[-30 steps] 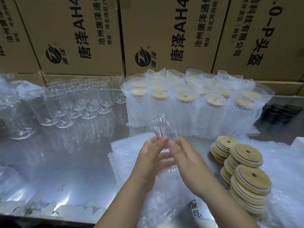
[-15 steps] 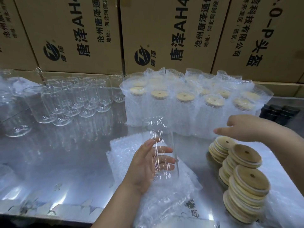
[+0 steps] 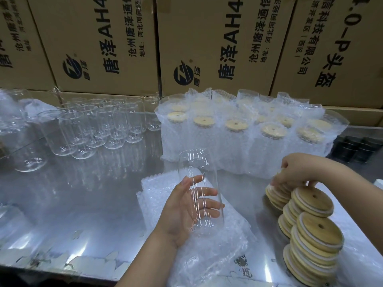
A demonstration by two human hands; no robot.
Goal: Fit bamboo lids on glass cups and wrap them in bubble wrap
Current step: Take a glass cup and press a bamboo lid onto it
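Left hand [image 3: 186, 212] has one bare glass cup [image 3: 199, 175] upright, grip wrapped round its lower half, above the stack of bubble wrap sheets [image 3: 157, 193] near the front edge of the table [image 3: 83, 204]. Can't tell whether the base touches the sheets. Right hand [image 3: 298, 170] is down on the bamboo lids [image 3: 317, 235] toward the right edge, fingers curled, grip pinching the top lid [image 3: 276, 189] of the farthest pile. Three leaning piles there, with two lid faces in full view, one hole each. Along the back edge stand the wrapped cups [image 3: 248, 146]: five lidded tops in the front row, more behind, number unclear. Empty glasses [image 3: 107, 129] crowd the back left, too overlapped to count. Four cardboard boxes [image 3: 99, 48] wall the back.
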